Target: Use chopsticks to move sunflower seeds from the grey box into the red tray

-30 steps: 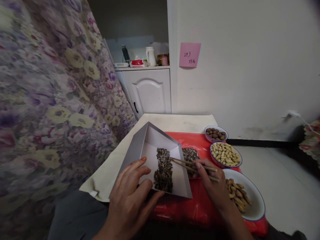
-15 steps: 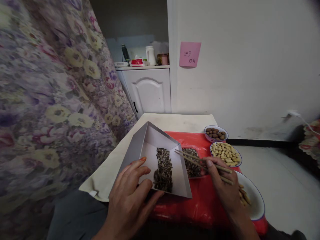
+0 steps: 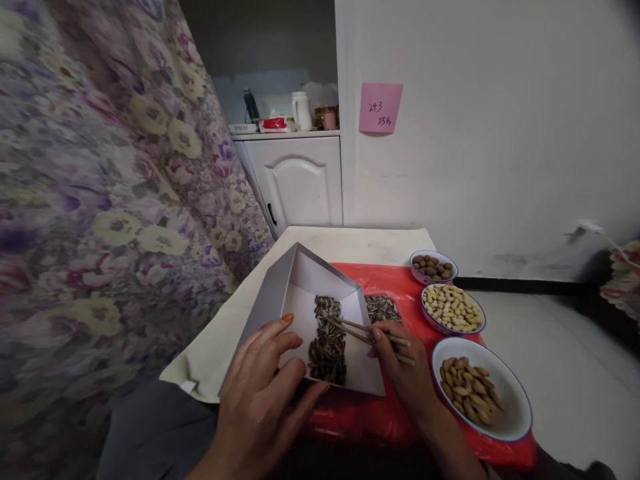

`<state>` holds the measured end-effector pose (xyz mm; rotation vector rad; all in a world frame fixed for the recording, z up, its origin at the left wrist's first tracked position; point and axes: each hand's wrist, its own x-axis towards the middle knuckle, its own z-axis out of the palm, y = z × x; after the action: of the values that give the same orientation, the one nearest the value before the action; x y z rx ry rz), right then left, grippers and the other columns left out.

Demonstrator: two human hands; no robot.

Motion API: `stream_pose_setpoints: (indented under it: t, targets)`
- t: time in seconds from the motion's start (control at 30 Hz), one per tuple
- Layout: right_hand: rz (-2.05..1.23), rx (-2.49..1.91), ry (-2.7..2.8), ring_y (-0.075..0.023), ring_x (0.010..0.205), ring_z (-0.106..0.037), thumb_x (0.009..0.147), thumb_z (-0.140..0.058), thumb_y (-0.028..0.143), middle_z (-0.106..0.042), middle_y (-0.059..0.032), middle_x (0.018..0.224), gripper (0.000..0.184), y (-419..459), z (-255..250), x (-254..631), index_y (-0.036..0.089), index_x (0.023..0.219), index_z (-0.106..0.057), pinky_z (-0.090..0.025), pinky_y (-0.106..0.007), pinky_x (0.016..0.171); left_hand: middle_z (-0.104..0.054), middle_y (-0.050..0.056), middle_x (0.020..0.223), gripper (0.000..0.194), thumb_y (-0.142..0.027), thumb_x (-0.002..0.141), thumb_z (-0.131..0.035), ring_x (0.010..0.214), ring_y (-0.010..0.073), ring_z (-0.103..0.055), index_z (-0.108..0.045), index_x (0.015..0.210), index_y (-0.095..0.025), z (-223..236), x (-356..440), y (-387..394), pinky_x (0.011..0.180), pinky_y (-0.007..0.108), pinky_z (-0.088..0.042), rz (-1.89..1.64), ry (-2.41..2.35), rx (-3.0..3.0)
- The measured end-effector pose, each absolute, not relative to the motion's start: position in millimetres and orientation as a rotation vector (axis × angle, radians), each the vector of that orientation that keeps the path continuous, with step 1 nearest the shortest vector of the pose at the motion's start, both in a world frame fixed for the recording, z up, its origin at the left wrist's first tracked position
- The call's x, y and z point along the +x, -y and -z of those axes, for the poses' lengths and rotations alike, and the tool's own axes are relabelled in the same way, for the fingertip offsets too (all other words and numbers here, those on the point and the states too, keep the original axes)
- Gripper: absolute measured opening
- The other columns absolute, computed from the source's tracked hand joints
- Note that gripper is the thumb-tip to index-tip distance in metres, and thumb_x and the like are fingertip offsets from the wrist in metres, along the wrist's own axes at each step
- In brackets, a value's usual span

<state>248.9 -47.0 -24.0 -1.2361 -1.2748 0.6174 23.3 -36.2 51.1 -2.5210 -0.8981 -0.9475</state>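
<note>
A grey paperboard box [image 3: 306,283] with slanted walls lies on the table, striped sunflower seeds [image 3: 327,343] spread in a strip along its floor. At the box's near left edge, my left hand [image 3: 265,373] holds it, fingers spread inside and thumb at the near rim. My right hand [image 3: 400,357] is closed around a pair of wooden chopsticks [image 3: 360,327]. Their tips touch the upper part of the seed strip; whether a seed is pinched between them is too small to tell. More sunflower seeds [image 3: 383,308] lie in a dish right of the box, partly hidden by my right hand.
On the red cloth [image 3: 350,420] at right stand a bowl of round brown nuts [image 3: 433,268], a bowl of peanuts [image 3: 453,309] and a larger white bowl [image 3: 513,400] of almond-like nuts. A floral curtain [image 3: 125,200] hangs at left. The wall [image 3: 475,133] rises behind.
My right hand swung right with the chopsticks toward the seed dish, then came back left, bringing the tips onto the strip in the box. My left hand and the box have stayed put.
</note>
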Motion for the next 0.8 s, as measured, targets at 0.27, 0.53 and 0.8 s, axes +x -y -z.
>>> stream_pose_setpoints:
  t: [0.27, 0.53, 0.8]
  targets:
    - [-0.615, -1.253, 1.283, -0.0155, 0.065, -0.066, 0.097, -0.051, 0.034, -0.067, -0.0006, 0.071, 0.023, 46.4, 25.2, 252.1, 0.019, 0.091, -0.067, -0.049, -0.025, 0.062, -0.058, 0.01, 0.107, 0.019, -0.023, 0.08, -0.071, 0.124, 0.0339, -0.05, -0.053, 0.08, -0.019, -51.1, 23.4, 35.7, 0.096, 0.051, -0.045, 0.954, 0.873, -2.519]
    - [-0.611, -1.244, 1.281, -0.0147, 0.061, -0.066, 0.097, -0.051, 0.034, -0.065, -0.0005, 0.073, 0.023, 46.9, 23.9, 253.0, 0.019, 0.091, -0.067, -0.049, -0.025, 0.06, -0.057, 0.01, 0.107, 0.019, -0.022, 0.079, -0.071, 0.124, 0.0335, -0.049, -0.053, 0.081, -0.019, -50.9, 23.6, 36.3, 0.097, 0.051, -0.044, 0.956, 0.886, -2.524]
    - [-0.62, -1.253, 1.294, -0.0153, 0.063, -0.066, 0.097, -0.051, 0.035, -0.065, -0.0008, 0.071, 0.024, 45.2, 28.2, 251.0, 0.018, 0.089, -0.067, -0.048, -0.025, 0.06, -0.057, 0.01, 0.107, 0.019, -0.023, 0.08, -0.071, 0.123, 0.0341, -0.05, -0.053, 0.081, -0.018, -51.1, 24.1, 35.8, 0.096, 0.052, -0.045, 0.951, 0.867, -2.52]
